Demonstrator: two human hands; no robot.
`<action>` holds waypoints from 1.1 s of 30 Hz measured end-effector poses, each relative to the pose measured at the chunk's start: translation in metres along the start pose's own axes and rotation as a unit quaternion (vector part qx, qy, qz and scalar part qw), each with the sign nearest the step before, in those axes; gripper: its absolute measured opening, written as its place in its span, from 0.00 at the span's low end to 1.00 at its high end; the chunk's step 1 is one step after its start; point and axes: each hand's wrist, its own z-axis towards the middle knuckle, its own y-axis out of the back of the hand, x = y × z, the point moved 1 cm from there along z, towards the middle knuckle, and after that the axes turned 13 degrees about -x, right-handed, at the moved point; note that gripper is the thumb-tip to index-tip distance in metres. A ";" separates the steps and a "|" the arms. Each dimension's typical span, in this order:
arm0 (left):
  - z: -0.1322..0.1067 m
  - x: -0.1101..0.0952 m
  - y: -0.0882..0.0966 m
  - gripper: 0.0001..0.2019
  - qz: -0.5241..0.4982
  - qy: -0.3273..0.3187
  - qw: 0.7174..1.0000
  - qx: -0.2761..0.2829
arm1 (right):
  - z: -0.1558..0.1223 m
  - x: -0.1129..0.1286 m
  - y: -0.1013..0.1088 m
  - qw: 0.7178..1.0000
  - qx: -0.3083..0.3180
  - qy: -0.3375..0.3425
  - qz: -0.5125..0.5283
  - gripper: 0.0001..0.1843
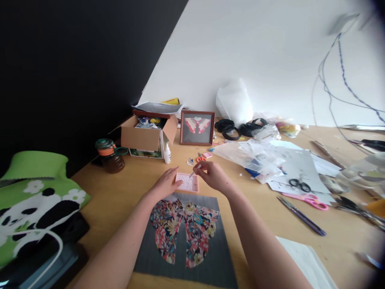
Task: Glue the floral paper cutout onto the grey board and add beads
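A small pink tray (188,191) full of tiny white beads (187,182) lies on the table beyond a dark grey sheet. My left hand (165,183) rests at the tray's left side, fingers stretched out and thumb against its edge. In my right hand (213,175), a thin pale pen-like stick (192,174) is pinched between thumb and fingers, its tip pointing down over the beads. The exact kind of stick is too small to tell. Below the tray, a floral fabric collar (197,237) lies flat on the grey sheet (222,257).
Behind the tray stand a white squeeze bottle (167,153), orange-handled scissors (200,159) and a framed collar (197,127). At left are a drink bottle (111,158) and an open cardboard box (140,138). Pink scissors (313,200), tweezers (302,214) and papers (296,168) lie at right.
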 end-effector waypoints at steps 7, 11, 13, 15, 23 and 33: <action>0.001 0.007 -0.003 0.27 -0.015 -0.007 0.999 -0.032 | 0.001 -0.011 -0.003 1.000 0.012 -0.008 -0.025 0.08; 0.001 0.000 0.005 0.25 0.007 -0.037 0.998 -0.047 | 0.001 -0.011 -0.007 0.998 0.018 -0.004 -0.052 0.08; 0.001 -0.007 0.012 0.24 0.027 -0.049 0.997 -0.047 | 0.001 -0.010 -0.008 0.998 0.020 -0.003 -0.060 0.09; 0.000 -0.016 0.018 0.24 0.048 -0.062 0.996 -0.046 | 0.001 -0.011 -0.009 0.998 0.018 -0.002 -0.059 0.09; -0.014 -0.051 0.055 0.21 0.153 -0.107 0.982 -0.041 | 0.003 -0.014 -0.001 0.999 -0.010 0.016 -0.051 0.11; -0.091 -0.127 0.141 0.22 0.032 -0.277 0.919 -0.279 | 0.003 -0.012 0.007 0.998 -0.025 0.004 -0.061 0.09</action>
